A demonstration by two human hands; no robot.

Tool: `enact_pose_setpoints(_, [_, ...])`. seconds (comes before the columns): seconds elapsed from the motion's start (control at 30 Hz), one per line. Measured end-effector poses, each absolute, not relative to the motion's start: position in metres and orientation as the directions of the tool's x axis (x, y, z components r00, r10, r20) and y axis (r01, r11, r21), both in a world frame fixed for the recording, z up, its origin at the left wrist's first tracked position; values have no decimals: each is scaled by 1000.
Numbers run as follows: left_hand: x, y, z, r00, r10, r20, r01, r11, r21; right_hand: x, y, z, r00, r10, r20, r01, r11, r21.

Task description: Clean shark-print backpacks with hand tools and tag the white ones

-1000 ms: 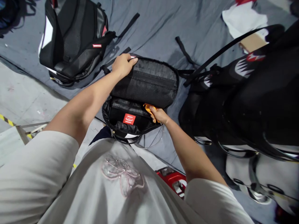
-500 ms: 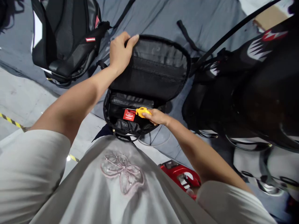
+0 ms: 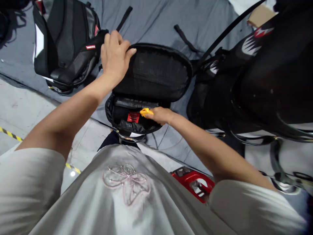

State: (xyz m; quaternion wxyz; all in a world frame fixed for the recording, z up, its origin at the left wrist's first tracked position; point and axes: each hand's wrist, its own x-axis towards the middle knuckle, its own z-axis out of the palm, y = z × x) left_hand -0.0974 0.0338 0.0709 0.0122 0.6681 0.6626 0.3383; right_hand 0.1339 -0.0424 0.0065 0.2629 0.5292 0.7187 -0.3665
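A black bag [image 3: 109, 112] lies unzipped in front of me, its lid [image 3: 156, 73] folded back away from my body. At the lid's far left corner is my left hand [image 3: 114, 57], fingers curled over the edge and thumb on the inner side. My right hand [image 3: 161, 116] reaches into the bag's main pocket, closed around a yellow air blow gun [image 3: 146, 112] that points left. Its thin nozzle is hard to make out now. Just left of the blow gun, a red label [image 3: 133, 117] shows on the dark lining.
Another black backpack [image 3: 66, 42] lies at the upper left on the grey cloth [image 3: 151, 19]. Black bags with a shark-teeth print [image 3: 250, 45] crowd the right side. A red tool-like object [image 3: 193, 182] sits low, beside my right arm. Yellow-black tape [image 3: 11, 133] marks the floor.
My left hand has shifted left and slightly down with the lid's edge. The blow gun in my right hand has tilted, moving slightly up and left; its nozzle shows less than before.
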Motion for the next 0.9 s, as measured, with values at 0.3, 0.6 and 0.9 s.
enact_pose_setpoints(0.3, [-112, -4, 80, 94, 909, 406, 847, -287, 446, 140, 0, 27, -351, 382, -855, 924, -6, -382])
enact_pose_setpoints(0.6, [-79, -118, 26, 501, 845, -185, 814, -388, 432, 138, 17, 65, -296, 303, -906, 948, -19, -317])
enact_pose_setpoints(0.9, [-80, -134, -42, 322, 703, -635, 910, -45, 411, 167, 16, 70, -165, 340, -926, 878, -377, -296])
